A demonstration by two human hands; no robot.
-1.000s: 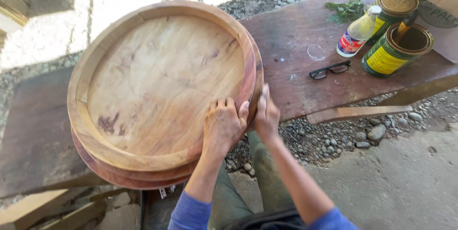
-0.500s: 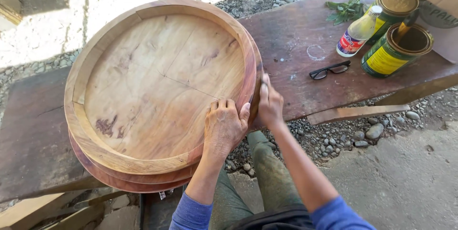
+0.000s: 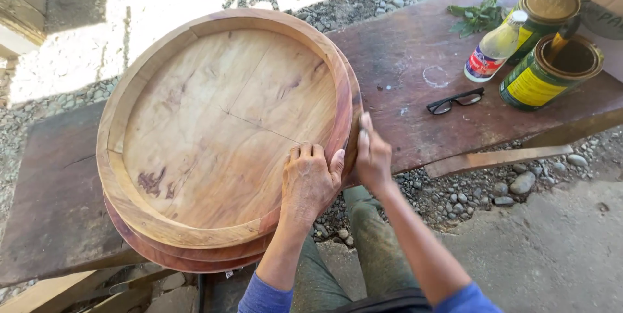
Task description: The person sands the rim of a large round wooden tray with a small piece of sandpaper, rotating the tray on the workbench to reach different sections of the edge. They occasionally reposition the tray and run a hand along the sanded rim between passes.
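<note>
Lower centre of the frame: blue sleeves (image 3: 263,297) and grey-green trousers (image 3: 363,248) showing at the bottom edge, forearms reaching upward.

Left hand (image 3: 310,180) lying flat, fingers together, pressing on the lower right rim of the round wooden tray (image 3: 214,125). Right hand (image 3: 372,157) cupping the tray's outer edge just right of the left hand, fingers curling against the side wall; whether anything is being pinched between them cannot be told.

Tray occupying the centre and left of the frame, resting on top of two more round pieces (image 3: 195,258), their edges showing as reddish bands beneath its lower rim. Pale tan flat base, raised rim all round, reddish tint along the right side of the rim, a thin seam line crossing the base, a dark purplish stain at the lower left of the base.

Stack sitting on a dark reddish-brown plank bench (image 3: 402,60) running from lower left to upper right.

Further right on the bench: black eyeglasses (image 3: 455,100), a plastic bottle (image 3: 493,50) lying tilted, an open green-and-yellow can (image 3: 548,73) with a stick in it, a lidded can (image 3: 548,8) behind it, green leaves (image 3: 477,17).

Ground: grey gravel (image 3: 454,196) under the bench, concrete (image 3: 551,254) at the lower right, sunlit gravel across the top.
</note>
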